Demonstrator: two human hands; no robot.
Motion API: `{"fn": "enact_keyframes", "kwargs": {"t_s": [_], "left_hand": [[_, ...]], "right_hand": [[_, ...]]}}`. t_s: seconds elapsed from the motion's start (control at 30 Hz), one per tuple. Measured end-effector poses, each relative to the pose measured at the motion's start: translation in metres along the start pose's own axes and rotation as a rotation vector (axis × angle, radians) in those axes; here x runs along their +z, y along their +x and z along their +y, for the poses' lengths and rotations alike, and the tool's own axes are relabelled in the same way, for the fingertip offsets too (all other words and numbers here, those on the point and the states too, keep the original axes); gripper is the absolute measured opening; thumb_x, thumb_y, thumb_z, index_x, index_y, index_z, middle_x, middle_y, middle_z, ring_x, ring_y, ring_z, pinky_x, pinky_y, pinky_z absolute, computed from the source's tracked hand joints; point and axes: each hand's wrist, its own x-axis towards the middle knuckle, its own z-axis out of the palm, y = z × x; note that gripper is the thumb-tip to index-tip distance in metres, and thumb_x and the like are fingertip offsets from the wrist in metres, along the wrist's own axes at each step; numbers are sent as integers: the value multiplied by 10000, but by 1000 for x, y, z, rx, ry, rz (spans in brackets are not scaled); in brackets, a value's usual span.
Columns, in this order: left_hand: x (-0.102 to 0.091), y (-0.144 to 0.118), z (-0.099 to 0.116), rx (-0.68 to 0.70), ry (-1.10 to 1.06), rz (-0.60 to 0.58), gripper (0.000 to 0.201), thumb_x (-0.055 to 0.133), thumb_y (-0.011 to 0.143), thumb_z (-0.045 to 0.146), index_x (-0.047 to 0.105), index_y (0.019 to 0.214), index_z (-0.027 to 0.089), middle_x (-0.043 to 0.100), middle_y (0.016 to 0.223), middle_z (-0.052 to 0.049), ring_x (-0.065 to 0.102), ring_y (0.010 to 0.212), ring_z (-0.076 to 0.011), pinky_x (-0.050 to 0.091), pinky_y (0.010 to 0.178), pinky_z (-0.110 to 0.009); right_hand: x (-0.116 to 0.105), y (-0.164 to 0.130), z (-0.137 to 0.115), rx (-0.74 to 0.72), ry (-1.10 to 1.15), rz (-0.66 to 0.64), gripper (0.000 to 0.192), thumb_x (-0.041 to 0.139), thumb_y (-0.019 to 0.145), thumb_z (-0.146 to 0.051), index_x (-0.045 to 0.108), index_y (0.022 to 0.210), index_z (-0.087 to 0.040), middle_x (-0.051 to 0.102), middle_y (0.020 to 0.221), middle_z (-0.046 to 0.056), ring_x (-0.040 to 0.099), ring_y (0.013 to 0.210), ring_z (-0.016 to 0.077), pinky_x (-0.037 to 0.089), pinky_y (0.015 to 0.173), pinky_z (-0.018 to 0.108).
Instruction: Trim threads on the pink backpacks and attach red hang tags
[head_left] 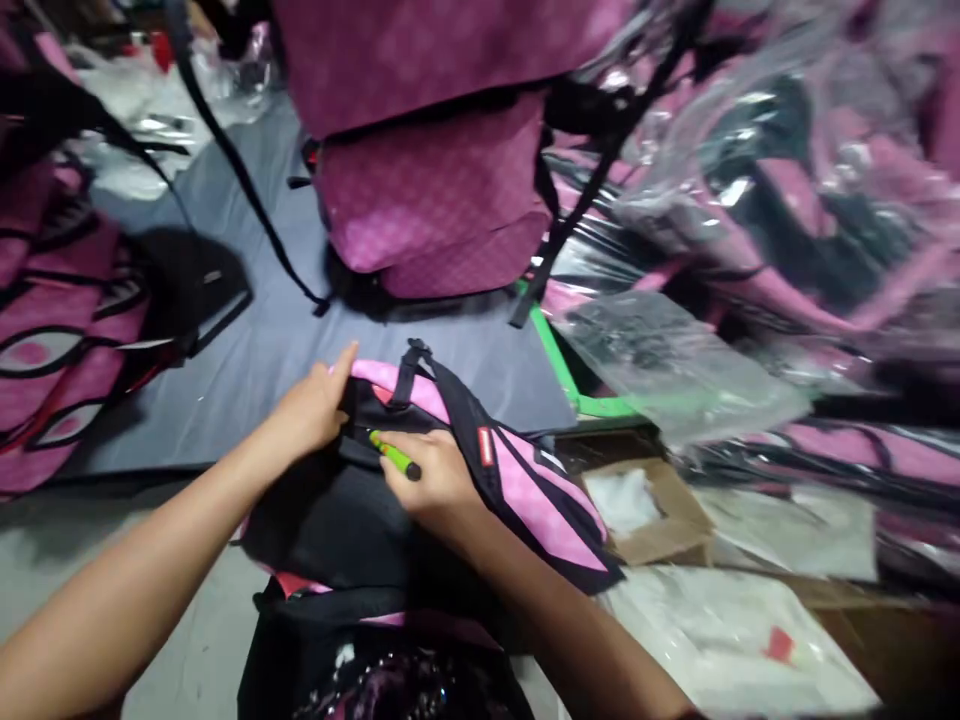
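The pink-and-black backpack (pixel 457 480) lies on the near edge of the grey worktop (pixel 247 360), partly over the person's lap; the left hand (pixel 311 410) presses flat on its top edge, fingers extended, gripping nothing; the right hand (pixel 435 480) is closed around a green marker (pixel 394 456), tip toward the black panel. The risk, judging from this: the loose fabric may shift under the light hold, so the marker could smear or mark the wrong spot; the dangling strap (pixel 409 370) might snag.

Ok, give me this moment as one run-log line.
left hand: pressing top of pink-and-black backpack | right hand: holding green marker on backpack | behind: magenta backpack on grey mat
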Motion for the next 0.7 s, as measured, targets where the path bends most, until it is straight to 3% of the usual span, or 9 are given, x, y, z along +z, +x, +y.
{"fn": "enact_keyframes", "kwargs": {"t_s": [0.17,0.3,0.4,0.53,0.6,0.7], "left_hand": [[-3,-6,4,-71,12,-14,966,591,860,197,-46,1584,251,520,1251,-170,659,1028,-286,499,813,-337],[-3,-4,-1,-4,-8,-6,957,572,854,189,-45,1583,243,535,1224,-164,657,1021,-281,500,822,-337],[-1,-2,-9,20,-26,7,927,538,834,201,-7,1583,190,569,1145,-157,659,993,-292,507,816,-345],[13,10,-30,85,4,44,854,429,872,361,4,1574,126,575,1046,-162,651,961,-328,517,806,-391],[24,19,-43,138,-30,74,870,407,849,414,7,1571,139,593,1071,-175,648,979,-343,520,813,-409],[41,27,-61,170,-93,121,866,390,842,524,-34,1560,287,656,1107,-113,645,1013,-352,524,832,-438]], "right_hand": [[-1,4,-1,4,122,-74,260,630,840,-230,731,1077,-267,762,1086,20,729,965,238,472,879,438],[7,9,-13,45,61,-23,265,614,837,-203,743,1068,-211,763,1076,66,724,968,261,474,907,442],[15,12,-21,32,31,-40,243,645,843,-237,741,1065,-258,775,1034,-6,728,935,180,487,917,326],[14,15,-25,14,-21,-76,224,623,876,-327,720,1060,-245,778,993,13,724,944,203,459,944,354],[-3,11,-26,-21,53,33,150,625,861,-314,711,946,-226,768,1044,20,718,968,190,443,990,342],[-60,-17,-10,-45,161,421,119,546,853,-250,654,903,-241,737,1122,5,695,990,148,419,1053,317]]}}
